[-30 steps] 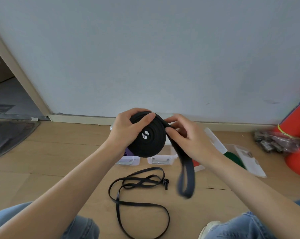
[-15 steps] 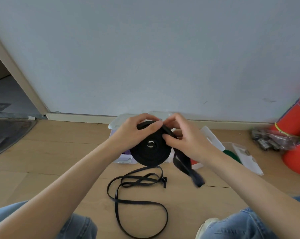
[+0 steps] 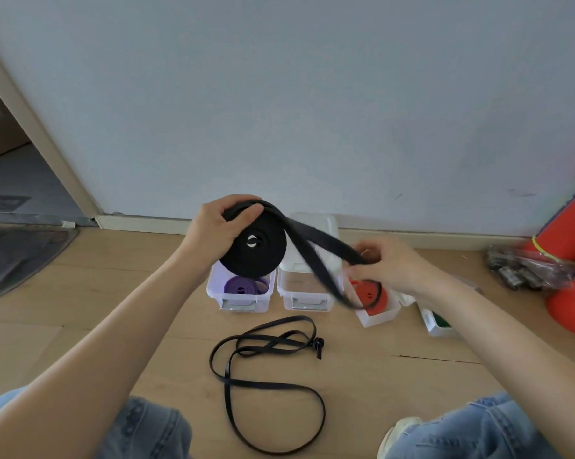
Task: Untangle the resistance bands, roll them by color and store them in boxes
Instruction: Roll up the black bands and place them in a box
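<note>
A light wood-plank floor (image 3: 80,326) is seen, w/ a pale blue-grey wall (image 3: 312,94) and cream skirting behind. A dark mat (image 3: 18,256) is laid at the left by a doorway; orange rolls (image 3: 574,279) and a clear bag of small items (image 3: 524,270) are stacked at the far right.

Four clear boxes are lined up near the wall. A rolled purple band (image 3: 243,286) is held in the left box (image 3: 239,296). The 2nd box (image 3: 306,293) is closed w/ its lid. A rolled red band (image 3: 368,294) is kept in the 3rd box (image 3: 377,318), and sth green is seen in the 4th box (image 3: 440,321), mostly hidden by the right forearm. A thin black band (image 3: 266,382) is left loose and knotted on the floor, in front of the boxes.

The black band roll (image 3: 258,245) is gripped by the left hand (image 3: 218,231) above the purple box, fingers curled over its top edge, thumb on its face. Its loose tail (image 3: 315,260) is run down to the right and is pinched by the right hand (image 3: 392,266), fingers curled round it; the tail's loop is hung blurred over the red box. Both forearms are stretched fwd; denim-clad knees are seen at the bottom.
</note>
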`<action>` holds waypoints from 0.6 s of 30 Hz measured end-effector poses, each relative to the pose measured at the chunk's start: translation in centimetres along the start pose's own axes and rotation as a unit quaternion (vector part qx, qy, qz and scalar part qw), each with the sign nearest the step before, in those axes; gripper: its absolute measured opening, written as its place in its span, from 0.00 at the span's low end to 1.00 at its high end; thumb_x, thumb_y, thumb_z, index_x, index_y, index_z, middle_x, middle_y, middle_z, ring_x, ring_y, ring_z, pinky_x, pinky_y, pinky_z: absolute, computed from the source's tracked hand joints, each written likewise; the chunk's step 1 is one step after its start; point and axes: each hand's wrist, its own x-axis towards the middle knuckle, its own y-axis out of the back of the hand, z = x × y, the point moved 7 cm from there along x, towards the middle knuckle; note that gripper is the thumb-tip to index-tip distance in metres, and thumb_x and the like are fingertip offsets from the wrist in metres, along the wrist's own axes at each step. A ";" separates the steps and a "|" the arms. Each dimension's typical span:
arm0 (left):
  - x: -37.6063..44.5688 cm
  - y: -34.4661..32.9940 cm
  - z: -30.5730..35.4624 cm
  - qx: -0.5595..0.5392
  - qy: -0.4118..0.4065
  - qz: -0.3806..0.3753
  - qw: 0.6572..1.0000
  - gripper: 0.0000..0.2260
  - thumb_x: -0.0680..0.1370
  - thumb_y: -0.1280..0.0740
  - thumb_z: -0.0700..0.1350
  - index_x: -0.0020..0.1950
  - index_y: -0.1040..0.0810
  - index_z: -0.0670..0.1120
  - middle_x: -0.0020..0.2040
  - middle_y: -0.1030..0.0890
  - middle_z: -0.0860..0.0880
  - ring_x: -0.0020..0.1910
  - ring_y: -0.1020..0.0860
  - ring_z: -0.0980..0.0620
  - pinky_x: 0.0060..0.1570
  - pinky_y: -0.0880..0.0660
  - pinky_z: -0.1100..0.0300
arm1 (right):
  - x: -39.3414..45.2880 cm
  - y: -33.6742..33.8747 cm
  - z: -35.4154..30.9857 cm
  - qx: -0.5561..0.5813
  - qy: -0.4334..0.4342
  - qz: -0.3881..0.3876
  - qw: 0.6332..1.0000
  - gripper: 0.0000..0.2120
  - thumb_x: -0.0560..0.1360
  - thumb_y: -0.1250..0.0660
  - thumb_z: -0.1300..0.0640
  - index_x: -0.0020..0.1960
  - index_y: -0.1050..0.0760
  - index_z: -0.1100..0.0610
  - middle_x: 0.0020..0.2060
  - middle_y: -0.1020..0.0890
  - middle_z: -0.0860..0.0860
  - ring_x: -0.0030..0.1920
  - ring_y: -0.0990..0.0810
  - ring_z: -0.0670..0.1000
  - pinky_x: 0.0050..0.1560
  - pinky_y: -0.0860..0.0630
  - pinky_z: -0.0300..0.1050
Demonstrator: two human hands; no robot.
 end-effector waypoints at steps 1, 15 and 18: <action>0.1 0.3 -0.3 -0.002 0.007 0.012 1.000 0.05 0.76 0.32 0.46 0.45 0.20 0.57 0.43 0.18 0.58 0.42 0.21 0.62 0.41 0.27 0.71 | 0.1 0.8 0.4 0.012 -0.019 0.030 0.999 0.05 0.71 0.29 0.60 0.45 0.23 0.52 0.41 0.17 0.51 0.41 0.18 0.51 0.46 0.23 0.45; 0.6 1.4 -3.4 0.012 0.083 0.078 0.993 0.06 0.75 0.32 0.49 0.50 0.20 0.50 0.43 0.19 0.50 0.47 0.21 0.48 0.44 0.26 0.59 | 0.3 -0.6 0.4 0.592 -0.098 -0.064 0.797 0.11 0.68 0.31 0.53 0.38 0.18 0.61 0.24 0.27 0.49 0.27 0.25 0.47 0.34 0.25 0.40; 0.6 1.0 -2.6 -0.005 0.075 0.065 0.995 0.05 0.76 0.33 0.48 0.50 0.20 0.51 0.42 0.19 0.52 0.44 0.21 0.52 0.38 0.27 0.65 | 0.3 -0.9 1.3 0.478 -0.122 -0.038 0.869 0.16 0.63 0.28 0.46 0.38 0.22 0.59 0.23 0.32 0.49 0.24 0.31 0.47 0.37 0.31 0.41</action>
